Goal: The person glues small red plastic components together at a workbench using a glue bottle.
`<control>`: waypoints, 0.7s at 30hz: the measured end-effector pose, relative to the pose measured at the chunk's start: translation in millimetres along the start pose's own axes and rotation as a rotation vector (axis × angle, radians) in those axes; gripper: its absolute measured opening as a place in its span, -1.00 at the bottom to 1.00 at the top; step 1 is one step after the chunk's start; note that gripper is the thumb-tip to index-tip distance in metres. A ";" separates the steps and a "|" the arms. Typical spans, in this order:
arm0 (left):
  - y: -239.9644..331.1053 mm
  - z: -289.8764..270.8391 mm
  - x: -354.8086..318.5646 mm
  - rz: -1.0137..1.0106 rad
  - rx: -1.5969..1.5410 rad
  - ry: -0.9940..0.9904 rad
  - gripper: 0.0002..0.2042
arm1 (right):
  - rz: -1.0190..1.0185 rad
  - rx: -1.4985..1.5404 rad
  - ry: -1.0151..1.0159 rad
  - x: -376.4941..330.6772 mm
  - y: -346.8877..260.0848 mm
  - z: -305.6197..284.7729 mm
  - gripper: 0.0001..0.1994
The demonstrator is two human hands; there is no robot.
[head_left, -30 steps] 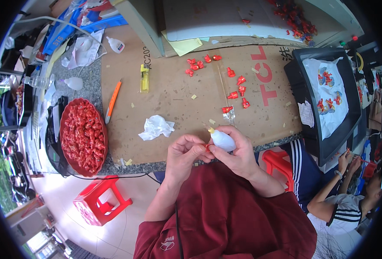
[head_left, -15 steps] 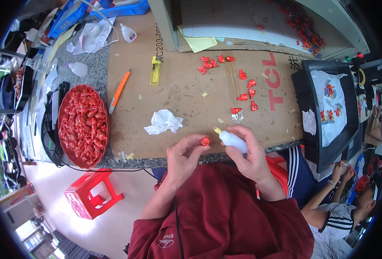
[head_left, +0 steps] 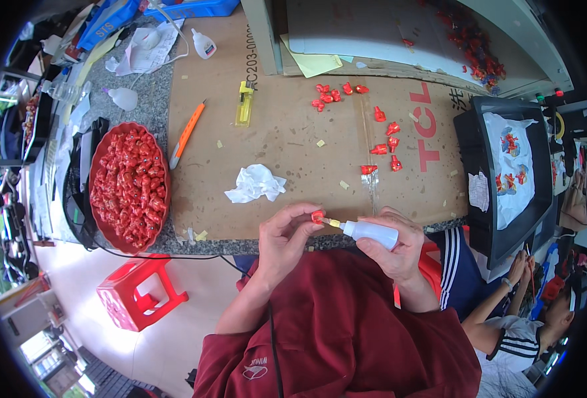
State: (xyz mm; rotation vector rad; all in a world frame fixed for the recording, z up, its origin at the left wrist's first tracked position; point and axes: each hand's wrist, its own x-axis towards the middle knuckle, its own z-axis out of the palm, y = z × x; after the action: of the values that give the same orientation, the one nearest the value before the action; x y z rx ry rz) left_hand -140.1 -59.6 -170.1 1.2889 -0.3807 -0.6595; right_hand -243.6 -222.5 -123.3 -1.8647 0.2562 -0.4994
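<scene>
Between the thumb and fingers of my left hand (head_left: pixel 283 242) is a small red plastic part (head_left: pixel 317 217). My right hand (head_left: pixel 403 247) grips a white squeeze bottle (head_left: pixel 371 233), which lies almost level. Its thin, yellow-based nozzle (head_left: pixel 334 223) points left and reaches the red part; whether it goes inside I cannot tell. Similar red parts (head_left: pixel 379 114) lie scattered on the cardboard (head_left: pixel 293 146) ahead of my hands. Beyond my left hand rests a crumpled white tissue (head_left: pixel 256 183).
At the left, a red scalloped bowl (head_left: pixel 94 199) is heaped with red parts. An orange cutter (head_left: pixel 188 134) and a yellow clear-bodied tool (head_left: pixel 243 104) lie on the cardboard. A black tray (head_left: pixel 542 174) stands at the right, near another person (head_left: pixel 522 331). A red stool (head_left: pixel 141 292) stands below left.
My right hand has tipped the bottle from a slant to nearly level and brought its nozzle to the red part. My left hand stays nearly in place. The whole view has shifted slightly.
</scene>
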 end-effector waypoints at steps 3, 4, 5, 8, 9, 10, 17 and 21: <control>1.0 0.9 -0.3 -0.010 0.001 0.000 -0.79 | 0.002 0.009 -0.005 -0.8 0.9 -0.6 -0.70; 1.1 1.2 -0.4 -0.019 0.000 0.003 -0.79 | 0.003 0.009 -0.004 -1.1 0.8 -1.0 -0.70; 0.9 1.2 -0.6 -0.020 0.001 0.004 -0.79 | 0.002 0.009 -0.007 -1.2 0.6 -1.2 -0.71; -0.5 1.2 -1.1 -0.017 0.009 -0.001 -0.79 | 0.009 0.010 -0.010 -1.3 0.6 -0.9 -0.71; -0.9 1.3 -1.3 -0.015 0.020 0.002 -0.79 | 0.017 0.011 -0.010 -1.3 0.8 -0.6 -0.71; -1.2 1.3 -1.5 -0.013 0.030 0.005 -0.79 | 0.017 0.011 -0.011 -1.5 1.0 -0.3 -0.71; 0.1 3.1 -1.0 -0.018 0.022 -0.001 -0.80 | 0.031 0.013 -0.002 -2.8 1.5 -3.0 -0.72; 0.8 3.2 -0.7 -0.030 0.027 0.002 -0.80 | 0.030 0.026 0.027 -2.5 0.9 0.1 -0.72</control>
State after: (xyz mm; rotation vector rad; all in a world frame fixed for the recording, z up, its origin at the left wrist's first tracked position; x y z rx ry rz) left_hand -142.4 -61.5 -168.4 1.3233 -0.3708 -0.6802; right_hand -245.7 -221.7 -124.7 -1.8271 0.2935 -0.5057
